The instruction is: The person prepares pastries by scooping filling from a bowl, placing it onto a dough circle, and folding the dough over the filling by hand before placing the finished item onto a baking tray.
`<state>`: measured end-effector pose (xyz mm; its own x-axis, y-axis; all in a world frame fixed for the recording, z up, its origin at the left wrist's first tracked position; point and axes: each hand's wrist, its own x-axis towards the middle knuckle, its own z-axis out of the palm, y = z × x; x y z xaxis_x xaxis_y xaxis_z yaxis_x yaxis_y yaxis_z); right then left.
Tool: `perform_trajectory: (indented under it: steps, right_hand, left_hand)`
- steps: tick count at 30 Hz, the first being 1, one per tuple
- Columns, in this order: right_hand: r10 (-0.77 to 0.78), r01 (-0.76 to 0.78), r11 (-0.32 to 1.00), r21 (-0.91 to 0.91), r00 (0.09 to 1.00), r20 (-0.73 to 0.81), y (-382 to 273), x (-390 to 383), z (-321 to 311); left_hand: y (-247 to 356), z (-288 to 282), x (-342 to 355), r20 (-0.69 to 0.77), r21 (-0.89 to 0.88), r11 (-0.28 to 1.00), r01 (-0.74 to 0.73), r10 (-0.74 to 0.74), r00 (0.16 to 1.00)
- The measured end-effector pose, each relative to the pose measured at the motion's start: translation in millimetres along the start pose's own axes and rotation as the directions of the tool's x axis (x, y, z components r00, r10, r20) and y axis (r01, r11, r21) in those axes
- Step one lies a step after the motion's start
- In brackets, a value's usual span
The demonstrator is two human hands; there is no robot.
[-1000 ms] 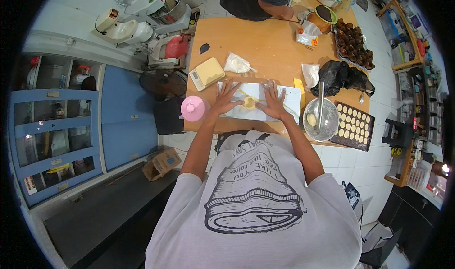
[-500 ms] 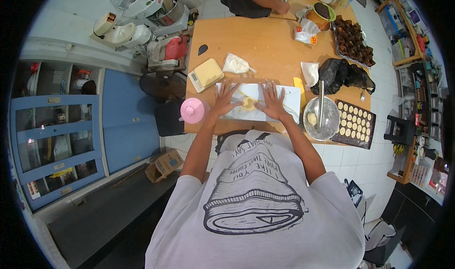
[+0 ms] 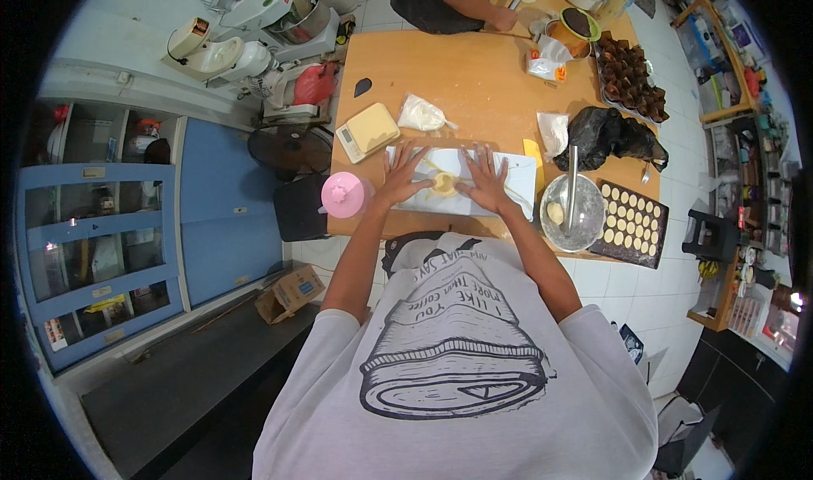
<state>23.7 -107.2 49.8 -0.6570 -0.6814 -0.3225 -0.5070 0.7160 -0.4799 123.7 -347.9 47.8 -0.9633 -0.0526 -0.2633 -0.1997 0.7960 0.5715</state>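
Observation:
Between my hands a small round of yellow dough (image 3: 444,184) lies on a white marbled board (image 3: 519,179). My left hand (image 3: 401,178) rests at the dough's left with fingers spread and the thumb reaching to its edge. On the other side my right hand (image 3: 485,180) is spread too, its thumb touching the dough's right edge. Neither hand grips anything. To the right stands a steel bowl (image 3: 584,234) with a lump of dough (image 3: 555,212) and a metal rolling pin (image 3: 572,184) laid across it. Beyond it, a dark tray (image 3: 629,254) carries rows of pale dough rounds.
Left of the board are a pink lidded jug (image 3: 345,194) and a kitchen scale (image 3: 367,133). Bags of white powder (image 3: 422,114) and a black plastic bag (image 3: 593,135) lie farther back. Brown paper cups (image 3: 631,74) fill a tray at the far right. A co-worker's hand (image 3: 504,18) works across the table.
My hands keep nearly the same place beside the dough, fingers still spread. The co-worker's hand and arm have shifted slightly. The whole view has tilted a little.

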Motion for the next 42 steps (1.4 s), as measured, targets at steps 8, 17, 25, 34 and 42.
perform_trajectory:
  steps: [8, 17, 25, 34, 42]
  right_hand:
    - [0.005, -0.005, 1.000, 0.002, 1.000, 0.014, 5, 2, 4]
    - [-0.012, 0.011, 0.999, 0.038, 1.000, 0.019, 4, 3, 2]
    - [-0.015, 0.015, 1.000, -0.027, 1.000, -0.014, -5, 1, 1]
    - [0.027, -0.026, 0.999, -0.046, 1.000, 0.011, -12, -1, -1]
    - [0.041, -0.040, 0.998, -0.053, 0.999, 0.030, -11, 0, 0]
  left_hand:
    - [-3, 6, 0, -0.056, -0.033, 0.999, -0.014, 0.012, 0.998]
    - [6, 2, 5, -0.017, -0.057, 0.997, 0.061, -0.062, 0.998]
    - [17, 7, 13, -0.086, 0.045, 0.989, 0.142, -0.138, 0.987]
    - [17, 10, 11, -0.121, 0.031, 0.992, 0.123, -0.118, 0.986]
    - [18, 8, 12, -0.121, 0.024, 0.993, 0.117, -0.113, 0.986]
